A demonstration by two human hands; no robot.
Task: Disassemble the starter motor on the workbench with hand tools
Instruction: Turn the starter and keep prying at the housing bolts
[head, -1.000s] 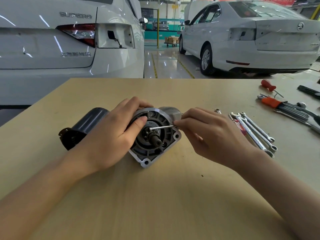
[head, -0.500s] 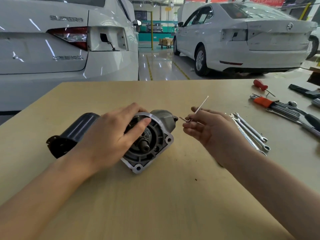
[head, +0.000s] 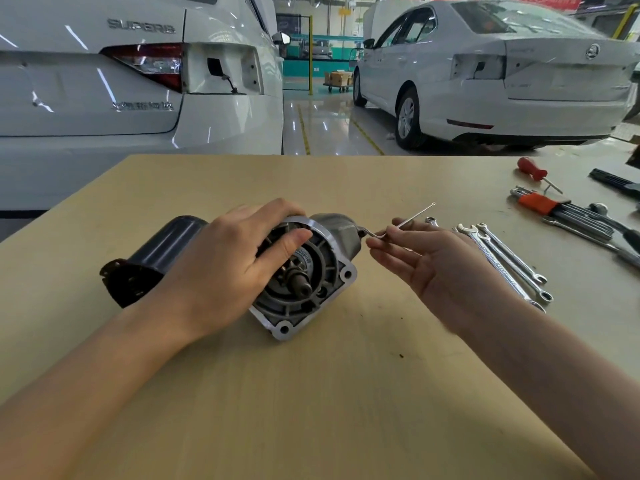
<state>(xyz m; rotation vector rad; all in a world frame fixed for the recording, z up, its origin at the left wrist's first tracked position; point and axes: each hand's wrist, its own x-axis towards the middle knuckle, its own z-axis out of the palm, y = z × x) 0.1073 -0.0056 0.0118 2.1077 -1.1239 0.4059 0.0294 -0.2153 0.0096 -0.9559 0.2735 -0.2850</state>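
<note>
I saw two white cars [head: 138,81] parked beyond the far edge of the bench [head: 311,393], with a strip of glossy floor between them. The bench filled the lower part of my view, its far edge running straight across and its left edge slanting toward me. A broad stretch of bare bench lay between the motor and me, and more lay behind it up to the far edge.

The starter motor [head: 311,271] lay on its side near the middle of the bench, dark body to the left, grey flanged end facing me and right. My left hand [head: 221,271] gripped it from above, fingers curled over the housing and the thumb pressed on the front face near the shaft.

My right hand [head: 433,265] hovered just right of the motor, palm up, fingers mostly straight, pinching a thin bent hex key [head: 405,223] at its elbow; the long arm pointed up and away, clear of the motor.

To the right lay three wrenches [head: 502,261] side by side, near that hand. Farther right, toward the bench's right edge, sat a set of keys in an orange holder [head: 540,202] and a red-handled screwdriver [head: 531,169].
</note>
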